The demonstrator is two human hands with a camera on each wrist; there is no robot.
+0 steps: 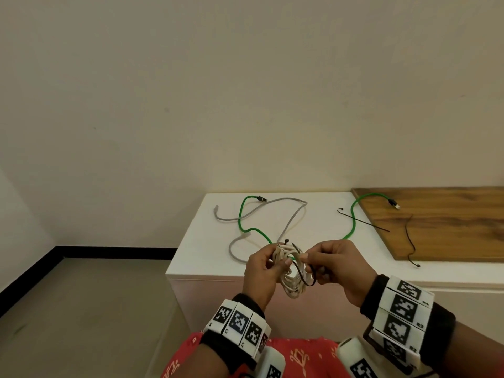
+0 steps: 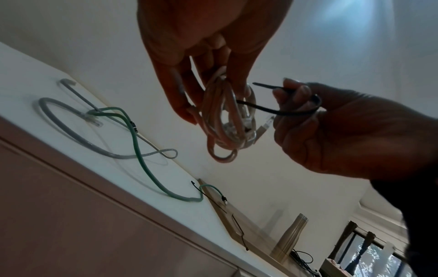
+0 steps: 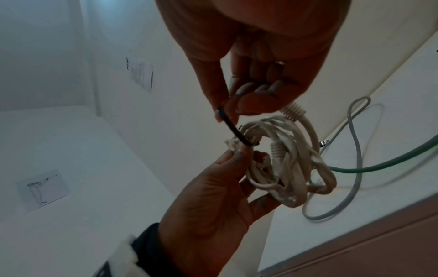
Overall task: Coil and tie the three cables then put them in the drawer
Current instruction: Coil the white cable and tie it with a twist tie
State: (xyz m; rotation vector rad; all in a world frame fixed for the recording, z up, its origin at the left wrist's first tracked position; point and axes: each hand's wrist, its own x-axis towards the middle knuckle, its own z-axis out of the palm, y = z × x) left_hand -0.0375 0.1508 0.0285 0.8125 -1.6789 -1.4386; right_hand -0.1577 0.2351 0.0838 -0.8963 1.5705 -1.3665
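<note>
The white cable [image 1: 290, 271] is already a tight coil, held in the air in front of the cabinet, between the two hands. The left hand [image 1: 261, 271] grips it, thumb and fingers curled round the bunched loops at one side. A black zip tie [image 2: 279, 110] runs from the coil into the right hand [image 1: 338, 266], whose thumb and forefinger pinch the strap where it bends back — its free tip pokes out past the fingertips [image 2: 290, 84].

The step in hand looks like closing the tie round the coil. To do it well, the left fingers should keep every loop squeezed together just beside the strap, so none slips out; the right should feed the tip into the tie's head and pull straight, not sideways.

Beyond the fingers, on the white cabinet top [image 1: 196, 241], the green cable [image 1: 246, 227] and grey cable [image 1: 293, 222] lie loose and crossed. Two more ties [image 1: 362, 221] wait to the right, near the wooden board [image 1: 450, 230].
</note>
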